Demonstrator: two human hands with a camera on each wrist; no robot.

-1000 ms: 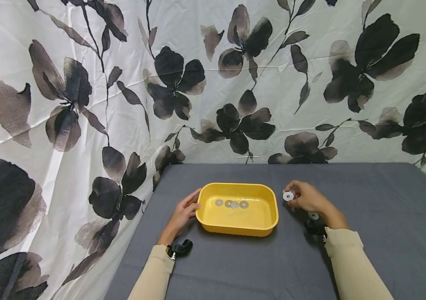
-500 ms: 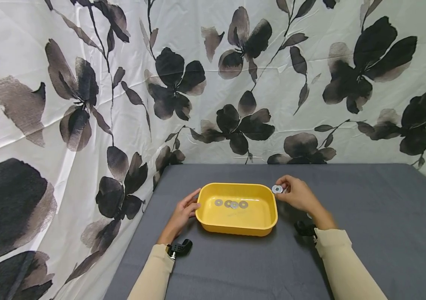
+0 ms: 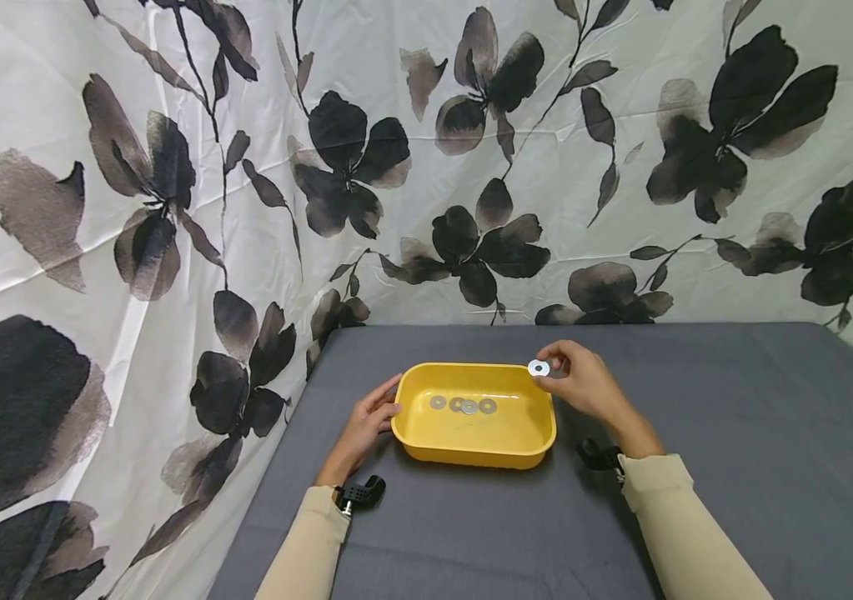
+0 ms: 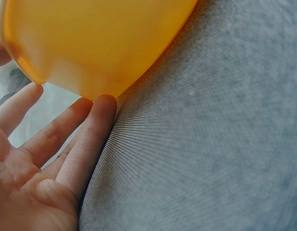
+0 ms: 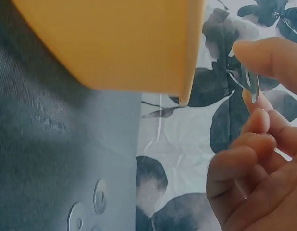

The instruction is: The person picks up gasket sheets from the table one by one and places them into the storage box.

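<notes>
A yellow plastic tub point(image 3: 471, 456) stands on the grey cloth, with several flat metal washers point(image 3: 438, 402) lying in a loose row on its floor, some overlapping. My left hand point(image 3: 361, 429) rests against the tub's left end; in the left wrist view its straight fingers point(image 4: 104, 113) touch the outer wall. Between thumb and fingertips, my right hand point(image 3: 584, 385) pinches a washer point(image 3: 539, 367), which overlaps the back right corner of the rim. The right wrist view shows this held washer point(image 5: 250, 83) edge-on, beyond the tub's rim, with the other fingers curled.
More washers point(image 5: 100, 196) lie on the table to the right of the tub, hidden in the head view by the right arm. The grey cloth point(image 3: 771, 467) covers the table. A white floral curtain point(image 3: 606, 50) hangs behind and at the left.
My right hand has moved left with the washer, from beside the tub to its back right corner. The left hand stays on the tub, and the washers inside lie as before.
</notes>
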